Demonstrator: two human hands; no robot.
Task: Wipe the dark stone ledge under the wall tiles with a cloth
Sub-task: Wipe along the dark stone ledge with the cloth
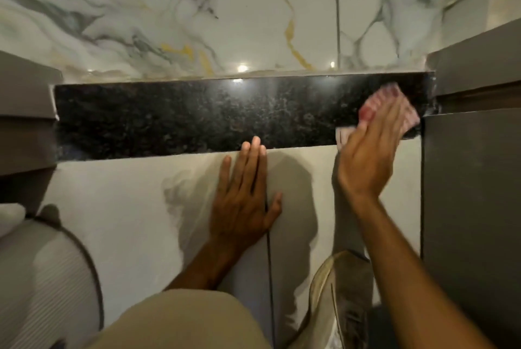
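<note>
A dark speckled stone ledge (197, 114) runs across the middle, under glossy white marble-look wall tiles (225, 10). My right hand (369, 151) presses a red-and-white checked cloth (392, 94) flat onto the ledge's right end, close to the grey panel there. Part of the cloth hangs over the ledge's front edge beside my palm. My left hand (245, 196) lies flat with fingers spread on the pale tile face below the ledge, its fingertips reaching the ledge's front edge.
Grey panels (468, 179) box in the ledge on the right and left (25, 111). A white ribbed object (42, 278) fills the lower left. My shoe (338, 292) and my beige-clad knee (183, 320) are at the bottom.
</note>
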